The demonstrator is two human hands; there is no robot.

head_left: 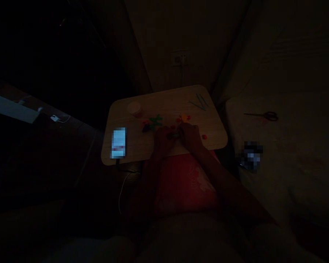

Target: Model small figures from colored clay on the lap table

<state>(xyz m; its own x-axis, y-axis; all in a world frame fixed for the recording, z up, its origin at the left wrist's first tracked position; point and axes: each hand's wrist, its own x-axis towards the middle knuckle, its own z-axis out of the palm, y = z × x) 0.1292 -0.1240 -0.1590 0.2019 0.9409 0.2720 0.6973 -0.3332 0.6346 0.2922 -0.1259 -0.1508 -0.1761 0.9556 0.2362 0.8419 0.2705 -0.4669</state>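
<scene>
In dim light, my left hand (163, 138) and my right hand (190, 136) meet over the front of a small wooden table (164, 96). Their fingers are bent around a small greenish piece (175, 135) that lies between them; its kind is too dark to make out. Just beyond my right hand are an orange piece (184, 117) and small red bits. A round red piece (204, 137) rests to the right of that hand. Left of my left hand lie green strips (155, 120) and a dark lump (146, 127).
A lit phone (118, 143) with a cable lies at the table's left. Behind it stands a round tub (134, 109). Thin dark sticks (199, 102) are at the back right. Scissors (264, 115) lie on the pale surface to the right. A wall socket (180, 57) holds a plug.
</scene>
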